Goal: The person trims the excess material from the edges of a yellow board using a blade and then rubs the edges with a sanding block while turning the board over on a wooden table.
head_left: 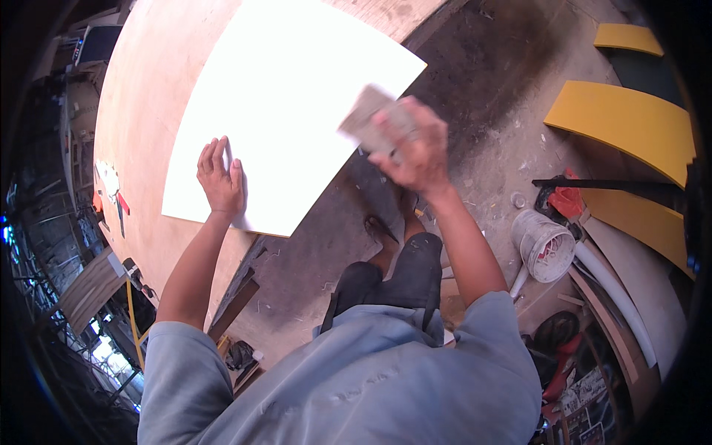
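Observation:
A large white panel (267, 104) with a thin yellow edge lies flat on a pale wooden worktable (141, 96). On the panel's near left part rests my left hand (221, 182), palm down, its fingers stretched out and holding nothing. My right hand (417, 144), blurred by motion, is closed on a grey-brown sanding block (365, 115). The block overlaps the panel's right edge, with its front corner over the white face. Whether its underside touches the panel is hidden.
Yellow curved panels (623, 122) lean at the right. Below them a dirty white bucket (545, 245) stands on the floor beside a white pipe (615, 297). Tools with red handles (122, 202) lie at the table's left side. My legs (386, 274) are near the table's right edge.

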The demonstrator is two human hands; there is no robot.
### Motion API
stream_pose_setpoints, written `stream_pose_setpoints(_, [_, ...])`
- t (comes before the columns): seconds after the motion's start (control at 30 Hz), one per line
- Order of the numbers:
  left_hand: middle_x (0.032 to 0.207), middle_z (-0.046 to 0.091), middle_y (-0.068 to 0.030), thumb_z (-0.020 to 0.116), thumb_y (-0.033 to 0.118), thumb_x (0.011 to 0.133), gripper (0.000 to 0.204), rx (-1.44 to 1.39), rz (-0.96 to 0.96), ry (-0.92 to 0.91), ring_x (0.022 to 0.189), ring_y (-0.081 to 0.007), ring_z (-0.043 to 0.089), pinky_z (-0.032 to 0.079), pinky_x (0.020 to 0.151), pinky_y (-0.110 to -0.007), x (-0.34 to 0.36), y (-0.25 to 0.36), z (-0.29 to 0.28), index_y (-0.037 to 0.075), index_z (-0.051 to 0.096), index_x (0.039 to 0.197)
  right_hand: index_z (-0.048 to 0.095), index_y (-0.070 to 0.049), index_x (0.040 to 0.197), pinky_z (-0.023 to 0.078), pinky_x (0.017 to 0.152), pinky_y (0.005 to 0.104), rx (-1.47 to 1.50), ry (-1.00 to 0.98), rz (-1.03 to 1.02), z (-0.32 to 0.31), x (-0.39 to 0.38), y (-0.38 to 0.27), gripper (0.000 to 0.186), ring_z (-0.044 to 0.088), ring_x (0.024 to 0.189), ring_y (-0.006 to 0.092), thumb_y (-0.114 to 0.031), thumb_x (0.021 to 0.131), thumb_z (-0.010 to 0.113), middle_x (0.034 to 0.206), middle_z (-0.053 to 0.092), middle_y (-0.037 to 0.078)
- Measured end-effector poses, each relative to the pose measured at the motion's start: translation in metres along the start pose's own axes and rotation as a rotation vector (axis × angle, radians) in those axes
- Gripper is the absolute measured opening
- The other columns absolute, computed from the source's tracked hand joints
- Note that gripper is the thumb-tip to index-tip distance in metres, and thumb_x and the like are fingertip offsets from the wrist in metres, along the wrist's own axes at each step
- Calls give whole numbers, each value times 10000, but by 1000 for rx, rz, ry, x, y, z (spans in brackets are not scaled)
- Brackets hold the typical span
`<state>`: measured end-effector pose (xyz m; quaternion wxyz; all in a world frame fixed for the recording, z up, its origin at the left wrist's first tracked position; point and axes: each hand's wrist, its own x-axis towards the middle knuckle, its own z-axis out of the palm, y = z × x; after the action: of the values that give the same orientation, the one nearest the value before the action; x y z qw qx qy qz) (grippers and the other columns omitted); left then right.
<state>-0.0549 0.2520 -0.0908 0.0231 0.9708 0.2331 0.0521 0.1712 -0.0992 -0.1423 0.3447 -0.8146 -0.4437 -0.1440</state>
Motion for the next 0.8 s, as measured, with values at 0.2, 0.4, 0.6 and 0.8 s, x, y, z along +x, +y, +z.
stream_pose_setpoints(0.2, [1536,371,-105,461,349,1029,518,6,4,-6,1465,-302,278,216,1190,-497,1,2,-1,175,404,1513,497,-186,1497,385,1063,521,-81,307,481,-3,17,99,680,429,1285,429,-441,903,707,1431,392,256])
stream_pose_setpoints(0.4, [1528,385,-121,464,345,1027,522,-2,16,-2,1456,-308,293,219,1188,-496,3,2,-2,160,412,1512,503,-271,1495,387,1044,511,-2,250,272,10,23,49,688,433,1285,402,-555,891,671,1439,395,227])
stream_pose_setpoints(0.6, [1532,378,-106,472,335,1025,519,7,20,16,1460,-299,288,219,1190,-492,2,0,1,179,406,1515,490,-285,1508,353,1059,505,-54,144,187,19,9,23,694,431,1304,368,-619,909,590,1461,404,213])
stream_pose_setpoints(0.8, [1528,381,-126,481,315,1025,514,-2,1,2,1461,-307,284,207,1195,-492,-5,2,-2,161,414,1510,515,-276,1487,355,1071,518,25,52,-45,31,-14,-17,645,436,1306,386,-569,920,606,1465,418,194])
